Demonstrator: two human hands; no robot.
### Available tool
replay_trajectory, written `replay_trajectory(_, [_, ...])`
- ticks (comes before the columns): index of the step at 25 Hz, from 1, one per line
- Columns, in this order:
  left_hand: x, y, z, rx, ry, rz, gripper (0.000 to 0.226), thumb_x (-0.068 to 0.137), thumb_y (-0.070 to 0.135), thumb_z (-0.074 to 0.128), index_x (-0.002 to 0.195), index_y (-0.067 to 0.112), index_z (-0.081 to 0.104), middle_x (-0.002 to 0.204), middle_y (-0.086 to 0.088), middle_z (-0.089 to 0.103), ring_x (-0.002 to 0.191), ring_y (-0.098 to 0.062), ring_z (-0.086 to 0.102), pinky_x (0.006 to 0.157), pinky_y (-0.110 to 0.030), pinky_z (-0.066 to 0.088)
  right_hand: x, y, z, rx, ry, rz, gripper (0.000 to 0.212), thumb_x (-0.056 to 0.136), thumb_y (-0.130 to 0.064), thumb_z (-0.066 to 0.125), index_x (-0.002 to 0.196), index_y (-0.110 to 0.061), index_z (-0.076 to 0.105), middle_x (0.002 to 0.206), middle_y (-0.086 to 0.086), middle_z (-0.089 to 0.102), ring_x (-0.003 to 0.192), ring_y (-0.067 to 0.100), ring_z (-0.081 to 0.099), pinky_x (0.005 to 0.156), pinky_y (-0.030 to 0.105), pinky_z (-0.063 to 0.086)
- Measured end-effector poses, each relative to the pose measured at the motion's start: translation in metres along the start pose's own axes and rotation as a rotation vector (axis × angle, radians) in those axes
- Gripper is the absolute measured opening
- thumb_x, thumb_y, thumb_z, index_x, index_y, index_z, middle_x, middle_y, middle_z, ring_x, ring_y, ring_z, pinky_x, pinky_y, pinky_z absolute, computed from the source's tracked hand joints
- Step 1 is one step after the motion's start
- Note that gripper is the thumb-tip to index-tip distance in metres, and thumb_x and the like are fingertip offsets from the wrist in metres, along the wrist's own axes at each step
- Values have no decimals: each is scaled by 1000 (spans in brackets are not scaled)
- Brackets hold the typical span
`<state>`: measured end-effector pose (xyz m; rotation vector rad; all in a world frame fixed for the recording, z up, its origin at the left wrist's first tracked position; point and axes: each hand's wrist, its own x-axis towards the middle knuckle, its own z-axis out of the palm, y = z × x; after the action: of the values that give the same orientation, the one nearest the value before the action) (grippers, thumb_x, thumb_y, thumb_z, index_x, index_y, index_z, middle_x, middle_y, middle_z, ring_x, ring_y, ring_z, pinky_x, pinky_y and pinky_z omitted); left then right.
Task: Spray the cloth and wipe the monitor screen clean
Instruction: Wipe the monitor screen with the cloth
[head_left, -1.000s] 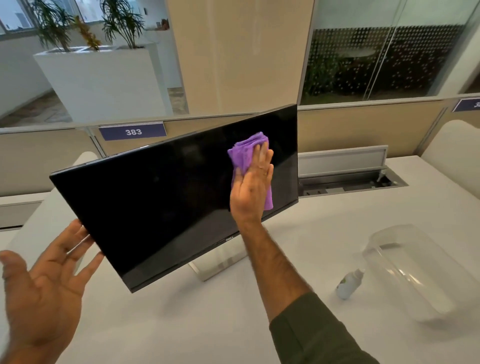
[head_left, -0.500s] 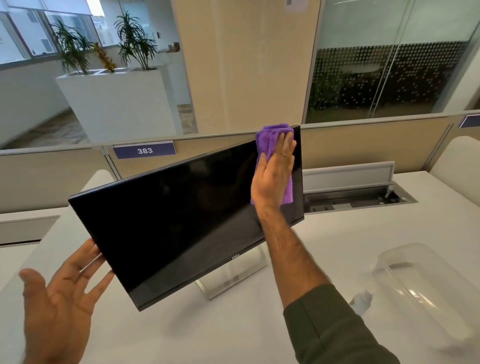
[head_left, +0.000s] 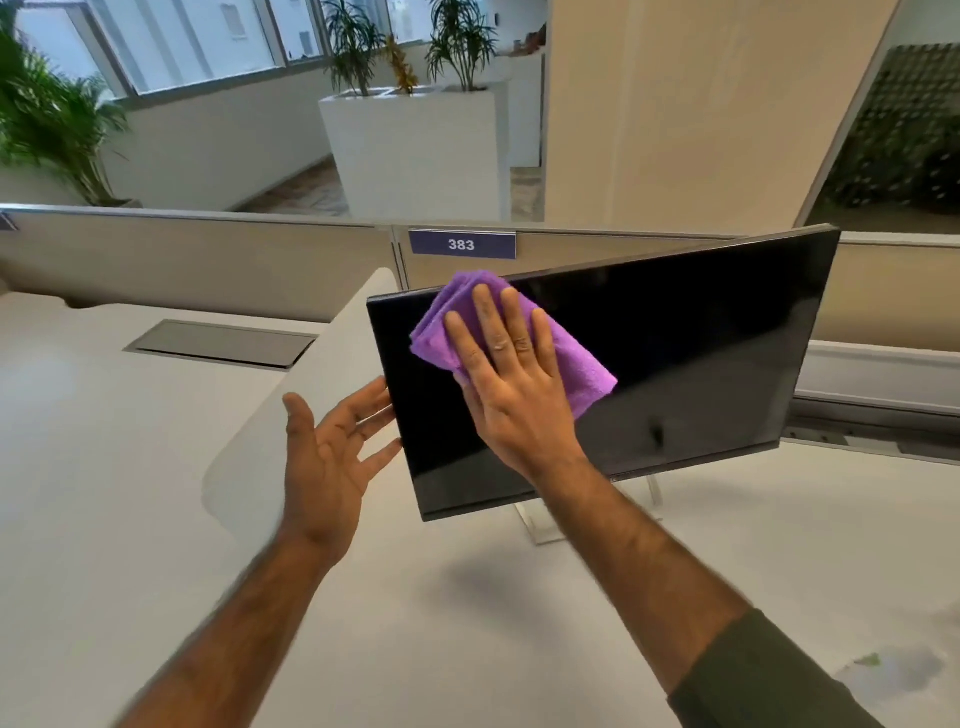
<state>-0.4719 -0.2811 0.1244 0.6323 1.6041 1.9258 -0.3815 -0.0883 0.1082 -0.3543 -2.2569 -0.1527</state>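
Observation:
A black monitor (head_left: 685, 358) stands on a silver foot on the white desk, its screen dark and tilted. A folded purple cloth (head_left: 576, 358) lies flat against the upper left part of the screen. My right hand (head_left: 511, 384) presses on the cloth with fingers spread. My left hand (head_left: 332, 447) is open, palm toward the screen, fingertips touching the monitor's left edge. The spray bottle is out of view.
The white desk (head_left: 467, 623) stretches all around. A grey cable hatch (head_left: 221, 343) is set into the desk at the left. A beige partition with a "383" plate (head_left: 462, 244) runs behind the monitor. White planters stand beyond it.
My right hand slid the cloth from the screen's right side across to its upper left. My left hand came up to the monitor's left edge. The view turned left, losing the bottle and clear bin.

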Motion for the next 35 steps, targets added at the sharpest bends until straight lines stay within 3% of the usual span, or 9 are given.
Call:
replay_trajectory(4, [4,-7,-6,2,44,-31,90,98,74,4,149,21,56,148,-2,64,137,-26,60,121,-61,37,-22,-34,29,-49,-128,-242,61,107,-39,41,161,-23,18,169,8,12,156,31,1,127,52,1])
replay_trajectory(16, [-5,-55,5,91,136,25,79,93,70,13,150,33,53,147,11,64,130,-13,65,115,-43,43,-160,-18,63,-150,-391,-502,93,92,-14,64,162,-18,3,170,8,1,156,32,4,124,50,8])
replay_trajectory(20, [-13,-65,12,152,154,41,95,72,101,30,142,41,55,128,31,70,121,2,68,102,-21,51,-161,2,61,-164,-383,-489,97,89,-14,67,162,-20,4,170,6,0,156,30,3,123,51,6])
replay_trajectory(23, [-14,-64,14,136,165,47,108,62,107,36,144,39,56,131,26,69,122,0,68,101,-23,49,-163,23,53,-175,-316,-353,89,91,-11,63,162,-22,10,170,3,5,156,29,8,125,53,10])
replay_trajectory(25, [-14,-63,15,118,190,33,92,76,99,31,142,40,57,132,25,69,124,-4,67,112,-35,47,-169,40,48,-181,-247,-180,86,91,-12,61,161,-21,12,170,6,6,156,30,9,125,56,12])
replay_trajectory(29, [-14,-64,15,120,229,4,75,93,72,16,145,36,57,136,19,67,129,-13,63,122,-51,38,-177,62,46,-81,-59,358,74,103,-31,49,161,-11,8,167,20,10,155,39,10,125,58,12])
replay_trajectory(31, [-15,-64,15,128,235,-4,73,98,71,14,145,35,57,134,20,69,131,-15,63,122,-52,38,-172,57,51,102,142,721,67,107,-36,36,160,-9,5,166,21,13,155,38,11,124,58,17])
replay_trajectory(33, [-17,-63,14,121,237,7,75,101,71,13,148,32,57,135,19,70,133,-17,62,123,-54,37,-153,38,55,326,324,1031,69,106,-35,41,159,-14,2,167,17,13,155,34,12,122,58,23])
replay_trajectory(35, [-18,-64,12,100,226,19,86,95,79,17,153,26,53,144,10,66,138,-20,59,124,-56,34,-129,9,55,402,372,1130,73,105,-38,42,160,-16,0,168,13,9,156,30,10,124,54,22])
